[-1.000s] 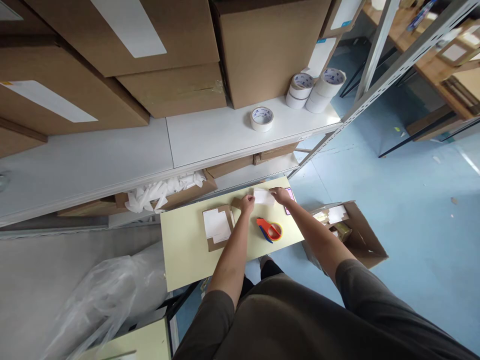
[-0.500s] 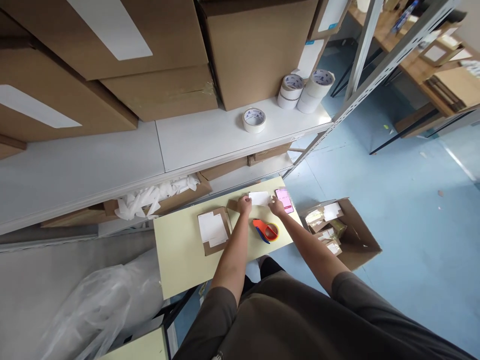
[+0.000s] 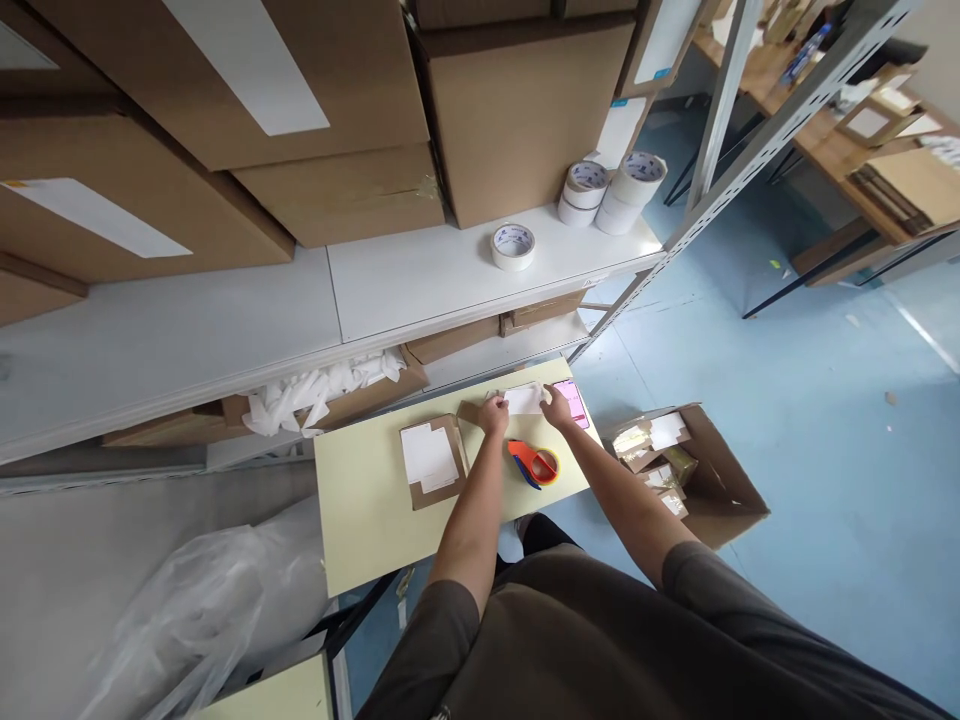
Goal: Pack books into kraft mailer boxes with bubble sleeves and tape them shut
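Observation:
On a pale yellow table (image 3: 367, 510) my left hand (image 3: 494, 414) and my right hand (image 3: 558, 408) both grip a small white slip of paper (image 3: 523, 399) that lies over a brown cardboard piece (image 3: 471, 411) at the table's far edge. Each hand pinches one end of the slip. A phone with a pink screen (image 3: 573, 402) lies just right of my right hand. An orange and blue tape dispenser (image 3: 535, 464) rests close below my hands. To the left lies a flat cardboard mailer with white labels (image 3: 430, 461).
White shelves (image 3: 420, 275) carry big cardboard boxes (image 3: 517, 110) and several tape rolls (image 3: 513, 246). An open carton with packets (image 3: 686, 470) stands on the blue floor at right. A crumpled clear plastic bag (image 3: 217, 600) lies lower left.
The view has shifted slightly. My right hand has drawn in from over the phone to the slip's right end; both hands stay on the white slip.

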`<action>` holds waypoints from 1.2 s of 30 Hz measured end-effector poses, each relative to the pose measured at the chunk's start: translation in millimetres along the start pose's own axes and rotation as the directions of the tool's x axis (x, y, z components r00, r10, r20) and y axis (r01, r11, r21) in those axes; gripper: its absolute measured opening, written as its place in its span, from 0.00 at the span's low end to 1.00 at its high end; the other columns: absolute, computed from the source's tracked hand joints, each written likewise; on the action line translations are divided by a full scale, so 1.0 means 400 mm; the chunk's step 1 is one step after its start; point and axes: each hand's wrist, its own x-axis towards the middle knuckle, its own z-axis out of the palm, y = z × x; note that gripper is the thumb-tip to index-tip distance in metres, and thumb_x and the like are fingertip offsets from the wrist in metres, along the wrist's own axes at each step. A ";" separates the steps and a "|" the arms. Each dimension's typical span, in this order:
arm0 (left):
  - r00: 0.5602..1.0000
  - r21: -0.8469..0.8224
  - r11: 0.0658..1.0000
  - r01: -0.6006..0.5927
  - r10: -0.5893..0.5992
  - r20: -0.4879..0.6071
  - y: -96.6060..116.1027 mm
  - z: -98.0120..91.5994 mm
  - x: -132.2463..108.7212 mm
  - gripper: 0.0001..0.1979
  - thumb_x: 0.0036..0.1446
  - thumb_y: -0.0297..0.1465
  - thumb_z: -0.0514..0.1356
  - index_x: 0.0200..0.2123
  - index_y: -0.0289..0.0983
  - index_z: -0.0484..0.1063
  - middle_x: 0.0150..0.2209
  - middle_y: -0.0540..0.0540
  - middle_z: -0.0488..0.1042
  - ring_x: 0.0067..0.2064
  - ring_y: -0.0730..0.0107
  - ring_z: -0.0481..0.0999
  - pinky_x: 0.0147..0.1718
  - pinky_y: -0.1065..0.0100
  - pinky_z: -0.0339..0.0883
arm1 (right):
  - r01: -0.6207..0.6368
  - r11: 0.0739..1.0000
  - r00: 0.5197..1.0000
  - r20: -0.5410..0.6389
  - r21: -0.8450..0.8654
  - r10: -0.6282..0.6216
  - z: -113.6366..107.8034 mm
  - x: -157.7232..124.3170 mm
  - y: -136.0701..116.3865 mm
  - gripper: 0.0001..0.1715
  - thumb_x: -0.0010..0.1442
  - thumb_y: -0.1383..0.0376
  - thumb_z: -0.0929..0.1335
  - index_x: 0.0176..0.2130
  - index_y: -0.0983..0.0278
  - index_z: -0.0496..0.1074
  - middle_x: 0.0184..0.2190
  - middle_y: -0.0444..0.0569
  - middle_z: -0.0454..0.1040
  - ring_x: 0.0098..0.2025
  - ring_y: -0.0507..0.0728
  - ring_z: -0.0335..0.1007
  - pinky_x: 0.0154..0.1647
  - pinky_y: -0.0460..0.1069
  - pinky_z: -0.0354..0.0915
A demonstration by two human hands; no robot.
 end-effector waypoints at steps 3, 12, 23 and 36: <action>0.998 -0.025 0.998 -0.050 0.051 0.035 0.022 -0.036 -0.027 0.08 0.62 0.33 0.62 0.31 0.40 0.79 0.31 0.45 0.80 0.39 0.58 0.80 0.45 0.63 0.69 | -0.128 0.983 0.986 -0.087 0.134 0.141 -0.026 -0.026 -0.013 0.42 0.60 0.69 0.65 0.72 0.63 0.67 0.69 0.59 0.73 0.69 0.65 0.72 0.71 0.60 0.69; 0.989 -0.125 0.981 -0.146 0.141 -0.048 0.026 -0.185 -0.098 0.12 0.63 0.33 0.58 0.26 0.41 0.69 0.25 0.52 0.70 0.33 0.66 0.71 0.38 0.69 0.65 | 0.129 0.941 0.983 0.087 0.311 -0.163 -0.115 -0.029 -0.084 0.40 0.62 0.70 0.65 0.71 0.58 0.70 0.74 0.53 0.68 0.73 0.63 0.66 0.66 0.58 0.72; 0.985 -0.287 0.942 -0.172 0.163 -0.056 -0.006 -0.349 -0.120 0.07 0.61 0.35 0.63 0.36 0.39 0.80 0.36 0.47 0.83 0.42 0.63 0.80 0.47 0.66 0.73 | 0.344 0.897 0.813 0.390 0.277 -0.432 -0.160 0.087 -0.221 0.14 0.58 0.62 0.78 0.45 0.58 0.84 0.55 0.49 0.84 0.55 0.60 0.79 0.57 0.54 0.74; 0.970 -0.283 0.946 -0.160 0.097 -0.223 -0.042 -0.422 -0.174 0.10 0.64 0.37 0.62 0.38 0.39 0.83 0.39 0.47 0.85 0.44 0.62 0.82 0.48 0.66 0.74 | 0.313 0.874 0.795 0.401 0.370 -0.455 -0.139 0.096 -0.306 0.19 0.55 0.49 0.79 0.35 0.62 0.86 0.36 0.50 0.86 0.39 0.60 0.80 0.43 0.51 0.74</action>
